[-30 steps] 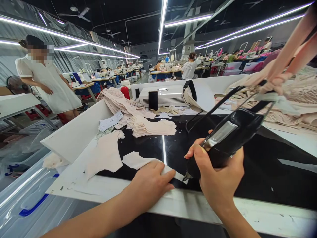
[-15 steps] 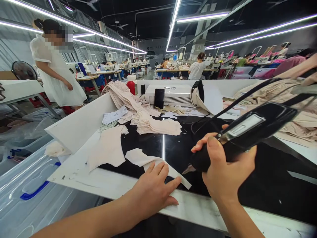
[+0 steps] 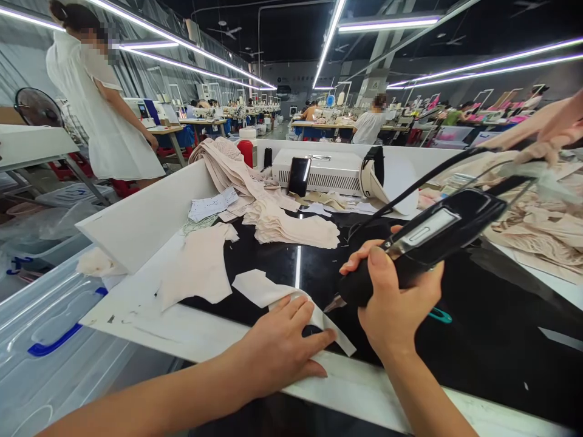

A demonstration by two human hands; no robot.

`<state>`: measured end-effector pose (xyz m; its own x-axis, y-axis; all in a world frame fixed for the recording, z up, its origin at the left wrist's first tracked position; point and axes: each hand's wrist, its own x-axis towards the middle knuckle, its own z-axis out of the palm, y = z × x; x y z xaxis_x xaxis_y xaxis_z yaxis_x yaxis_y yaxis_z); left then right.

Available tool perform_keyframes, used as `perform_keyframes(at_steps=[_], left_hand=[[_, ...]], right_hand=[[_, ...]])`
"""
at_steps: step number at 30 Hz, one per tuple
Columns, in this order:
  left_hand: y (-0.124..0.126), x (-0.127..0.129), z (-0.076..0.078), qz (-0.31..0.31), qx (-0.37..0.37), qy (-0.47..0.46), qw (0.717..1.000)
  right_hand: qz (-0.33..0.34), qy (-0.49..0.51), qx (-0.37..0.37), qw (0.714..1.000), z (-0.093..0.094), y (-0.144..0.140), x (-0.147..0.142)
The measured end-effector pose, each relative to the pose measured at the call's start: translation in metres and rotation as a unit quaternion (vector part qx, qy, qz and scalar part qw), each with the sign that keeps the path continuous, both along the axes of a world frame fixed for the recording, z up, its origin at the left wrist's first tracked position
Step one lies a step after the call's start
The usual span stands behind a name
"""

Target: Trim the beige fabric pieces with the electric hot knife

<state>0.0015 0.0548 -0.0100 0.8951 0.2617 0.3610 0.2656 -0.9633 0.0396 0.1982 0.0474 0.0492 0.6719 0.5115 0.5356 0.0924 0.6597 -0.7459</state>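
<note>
My left hand (image 3: 285, 346) lies with fingers spread on a narrow pale fabric piece (image 3: 255, 288), pressing it to the black tabletop (image 3: 483, 352) near the front edge. My right hand (image 3: 401, 303) is wrapped round a black corded hand tool (image 3: 423, 243) with a silver panel and a pointed metal tip. That tip points left and down, beside the strip's right edge; whether it touches the cloth I cannot tell. Left of the strip lies a larger cut fabric piece (image 3: 198, 264). A stack of pale cut pieces (image 3: 296, 226) sits behind it.
Along the back stand a white vented box (image 3: 325, 170), a phone (image 3: 299, 176) and a red thread cone (image 3: 246, 152). Another person's hand (image 3: 553, 130) reaches in at right over heaped fabric (image 3: 542, 224). A teal loop (image 3: 441, 315) shows behind my right hand. Plastic bins (image 3: 59, 328) stand left.
My right hand has moved the tool left, its tip closer to the fabric strip. My left hand remains on the strip. The teal loop has come into view, and the person at left has turned.
</note>
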Motion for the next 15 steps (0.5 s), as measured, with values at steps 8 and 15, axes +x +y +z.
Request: perform_keyframes(at_steps=[8,15], left_hand=[[0.0003,-0.0009,0.0041,-0.007,-0.001,-0.004,1.0],[-0.0011,-0.0013,0.0099,-0.013,0.011,-0.009,1.0]], right_hand=[[0.007,-0.003,0.015,1.0,-0.001,-0.0006,-0.0021],[0.001,-0.017,0.02,1.0,-0.0034,0.0001,-0.0017]])
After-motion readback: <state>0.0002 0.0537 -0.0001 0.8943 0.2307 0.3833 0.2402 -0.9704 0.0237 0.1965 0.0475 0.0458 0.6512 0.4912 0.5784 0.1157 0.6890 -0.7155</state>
